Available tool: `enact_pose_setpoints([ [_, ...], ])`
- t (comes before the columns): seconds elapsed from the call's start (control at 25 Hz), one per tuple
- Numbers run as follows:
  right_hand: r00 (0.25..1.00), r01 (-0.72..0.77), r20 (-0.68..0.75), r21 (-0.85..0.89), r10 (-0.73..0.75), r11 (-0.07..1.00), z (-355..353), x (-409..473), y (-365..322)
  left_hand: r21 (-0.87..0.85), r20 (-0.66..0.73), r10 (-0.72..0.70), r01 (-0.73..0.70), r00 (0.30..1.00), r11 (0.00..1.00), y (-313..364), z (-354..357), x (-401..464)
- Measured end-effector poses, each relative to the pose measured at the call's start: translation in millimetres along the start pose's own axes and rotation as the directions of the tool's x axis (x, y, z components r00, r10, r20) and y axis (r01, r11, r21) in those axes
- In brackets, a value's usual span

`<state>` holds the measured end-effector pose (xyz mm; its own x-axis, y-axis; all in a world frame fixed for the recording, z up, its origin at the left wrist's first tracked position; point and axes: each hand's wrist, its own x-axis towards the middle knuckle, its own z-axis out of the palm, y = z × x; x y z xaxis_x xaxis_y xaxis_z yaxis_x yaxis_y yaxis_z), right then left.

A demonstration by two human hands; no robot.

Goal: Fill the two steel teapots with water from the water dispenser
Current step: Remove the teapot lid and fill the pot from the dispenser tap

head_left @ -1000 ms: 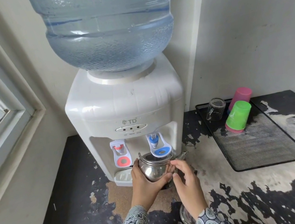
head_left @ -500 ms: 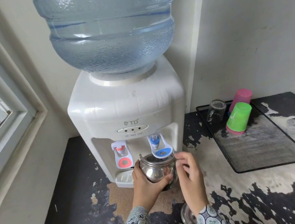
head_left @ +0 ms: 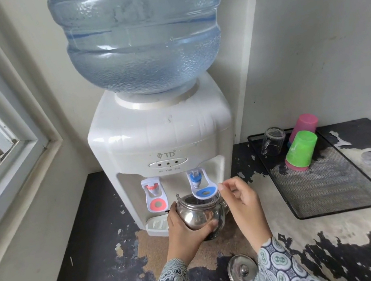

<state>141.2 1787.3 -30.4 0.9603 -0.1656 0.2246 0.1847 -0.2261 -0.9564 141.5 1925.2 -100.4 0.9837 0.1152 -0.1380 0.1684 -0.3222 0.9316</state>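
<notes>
— So where does the pot stand right now?

— One steel teapot is lidless, held under the blue tap of the water dispenser, its mouth just below the paddle. The left hand grips its belly, fingers and thumb wrapped round. I see only this one pot; the second isn't visible.

— And the other hand?

— The right hand is at the paddle's right edge, fingers bent, thumb and forefinger close together near it. Whether they actually pinch the paddle, I cannot tell.

— How would you do the fill well?

— Keep the opening squarely under the spout, hold the pot level, and I'd push the paddle steadily. The body is polished and round, so it will likely grow heavy and slippery; a firm grip matters.

— Room to move?

— The drip tray sits left of the pot, and the red tap is close alongside, so little slack leftwards. The lid lies on the worktop near the right sleeve. The mesh tray with the green cup stands well apart on the right.
</notes>
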Motion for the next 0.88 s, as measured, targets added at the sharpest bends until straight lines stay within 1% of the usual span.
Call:
enact_pose_setpoints([
  [0.36, 0.992, -0.05, 0.11, -0.094, 0.06, 0.994, -5, 18, -3, -0.007, 0.004, 0.0, 0.0, 1.0, 1.0, 1, 0, 0],
  [0.52, 0.984, -0.095, 0.136, -0.134, 0.114, 0.986, -8, 19, -3, -0.004, 0.004, 0.002, -0.002, 1.0, 1.0, 0, -1, 0],
  [0.88, 0.964, -0.202, 0.108, -0.306, 0.244, 0.93, -4, 11, -8, -0.009, 0.001, 0.004, -0.004, 1.0, 1.0, -2, 0, 1],
])
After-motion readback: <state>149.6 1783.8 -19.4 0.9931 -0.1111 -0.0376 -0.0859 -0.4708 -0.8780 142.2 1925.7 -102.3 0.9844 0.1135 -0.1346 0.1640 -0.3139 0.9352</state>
